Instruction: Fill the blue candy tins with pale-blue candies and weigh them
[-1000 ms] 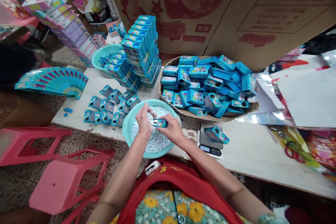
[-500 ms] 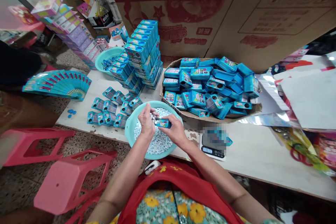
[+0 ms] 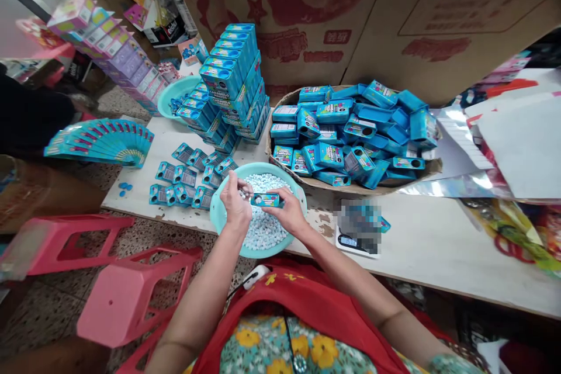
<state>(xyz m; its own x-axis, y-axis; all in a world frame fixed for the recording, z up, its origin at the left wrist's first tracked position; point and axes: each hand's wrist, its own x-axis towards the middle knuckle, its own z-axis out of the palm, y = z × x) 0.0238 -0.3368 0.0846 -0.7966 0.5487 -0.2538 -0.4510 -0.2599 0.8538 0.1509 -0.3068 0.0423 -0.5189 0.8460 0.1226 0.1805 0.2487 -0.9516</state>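
Over a turquoise bowl (image 3: 215, 225) filled with small white candies (image 3: 265, 231), both of my hands work close together. My right hand (image 3: 291, 210) grips one end of a small blue candy box (image 3: 268, 200). The box lies sideways, and white shows at the round hole near its left end. Curled beside that end, my left hand (image 3: 236, 204) holds a few white candies (image 3: 245, 191) in its fingers. Several similar blue boxes (image 3: 184, 175) lie on the table left of the bowl.
Behind the bowl is a cardboard tray (image 3: 280, 159) heaped with blue boxes. Tall box stacks (image 3: 236, 85) stand back left, near another turquoise bowl (image 3: 164, 106). A digital scale (image 3: 350, 242), partly blurred out, sits at right. Red stools (image 3: 111, 301) are at lower left.
The blue box has shifted slightly left and turned, so its holed side now shows more plainly. My left hand stays cupped around candies beside it. The whole view has shifted a little.
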